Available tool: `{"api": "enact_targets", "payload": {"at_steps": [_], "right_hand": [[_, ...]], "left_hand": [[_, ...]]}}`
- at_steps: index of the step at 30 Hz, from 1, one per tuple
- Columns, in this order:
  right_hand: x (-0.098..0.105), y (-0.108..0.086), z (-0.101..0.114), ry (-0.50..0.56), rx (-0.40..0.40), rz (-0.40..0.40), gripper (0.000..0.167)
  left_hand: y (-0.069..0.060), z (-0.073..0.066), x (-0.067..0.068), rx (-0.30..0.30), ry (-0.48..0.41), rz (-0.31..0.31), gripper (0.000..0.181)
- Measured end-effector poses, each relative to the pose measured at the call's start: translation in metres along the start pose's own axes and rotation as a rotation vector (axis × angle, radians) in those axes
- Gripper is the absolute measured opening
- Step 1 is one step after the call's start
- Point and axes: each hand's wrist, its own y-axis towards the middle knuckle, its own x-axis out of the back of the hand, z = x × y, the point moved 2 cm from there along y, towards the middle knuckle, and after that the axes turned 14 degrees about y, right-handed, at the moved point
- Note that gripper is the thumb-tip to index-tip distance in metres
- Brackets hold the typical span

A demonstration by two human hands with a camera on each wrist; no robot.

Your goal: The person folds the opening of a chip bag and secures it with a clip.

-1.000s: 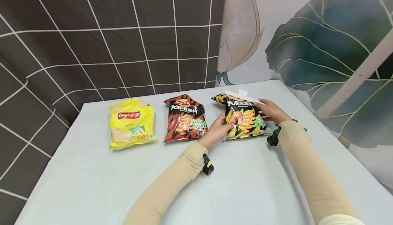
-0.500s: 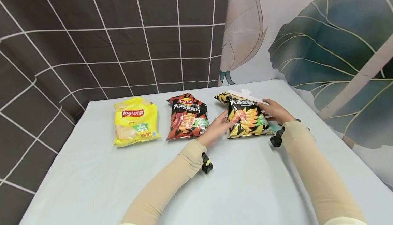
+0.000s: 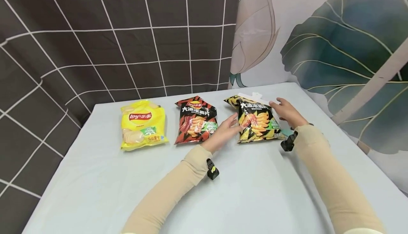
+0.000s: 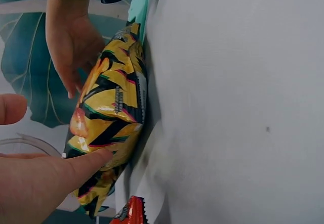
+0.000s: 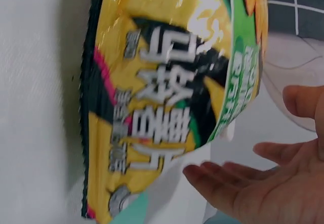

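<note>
The fingers [image 4: 83,168] of the left hand [image 3: 224,132] are extended and loose, gripping nothing. In the left wrist view, a fingertip overlaps the side of the black-and-yellow chip bag [image 3: 257,121]; whether it actually presses there cannot be told. The fingers [image 5: 215,186] of the right hand [image 3: 288,114] are spread and slightly bent, also holding nothing, and the right wrist view shows them just beside the bag's edge, with a gap between.

The black-and-yellow bag lies on the tabletop [image 3: 242,198] between the 2 hands, printed front facing up, its top end folded over toward the upper left. A white piece [image 3: 256,96] with a notched tab shows behind its upper right edge, and a teal piece [image 4: 139,5] shows at its lower right corner; what these 2 are is unclear.

To the left lies a red-and-black chip bag [image 3: 192,123], near the left hand, which covers its lower right corner in the head view. Farther left is a yellow chip bag [image 3: 143,127], completing a row of 3.

Both arms wear beige sleeves [image 3: 173,191]. Behind the tabletop hang a dark sheet [image 3: 169,44] with white grid lines and a pale sheet [image 3: 288,0] printed with a bud and a large leaf.
</note>
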Motion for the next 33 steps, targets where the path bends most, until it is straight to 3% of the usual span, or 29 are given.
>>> {"api": "enact_targets", "payload": {"at_steps": [10, 17, 33], "right_hand": [[-0.009, -0.007, 0.018, 0.088, 0.085, -0.109, 0.079], [-0.025, -0.017, 0.031, 0.108, 0.173, -0.108, 0.077], [-0.065, -0.041, 0.049, 0.219, 0.365, -0.097, 0.071]], "left_hand": [[-0.017, -0.011, 0.019, -0.044, 0.071, 0.006, 0.068], [-0.028, -0.01, 0.032, -0.03, 0.087, 0.0, 0.065], [-0.052, 0.003, 0.062, -0.117, 0.139, -0.089, 0.062]]}}
